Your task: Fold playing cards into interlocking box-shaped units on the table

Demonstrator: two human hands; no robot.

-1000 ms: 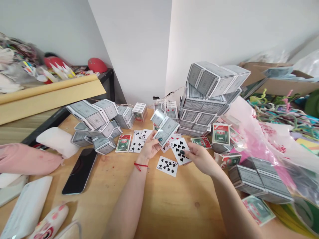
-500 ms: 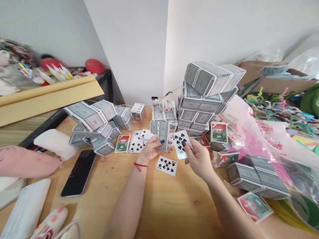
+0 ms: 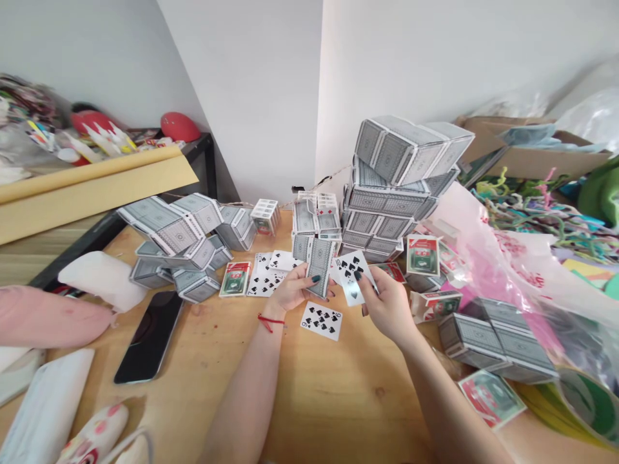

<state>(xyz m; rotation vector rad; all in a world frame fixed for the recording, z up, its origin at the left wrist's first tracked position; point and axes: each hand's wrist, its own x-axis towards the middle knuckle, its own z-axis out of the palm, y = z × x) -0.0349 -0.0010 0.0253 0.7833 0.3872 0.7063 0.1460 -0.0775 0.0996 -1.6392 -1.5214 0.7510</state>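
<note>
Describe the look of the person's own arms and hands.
The left hand and right hand are gloveless, with dark green nail polish. No sleeves show on the forearms. A thin red bracelet circles the left wrist; the right wrist has none in view.

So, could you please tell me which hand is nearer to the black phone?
Left. The left hand is to the right of the phone; the right hand is farther off that way.
</note>
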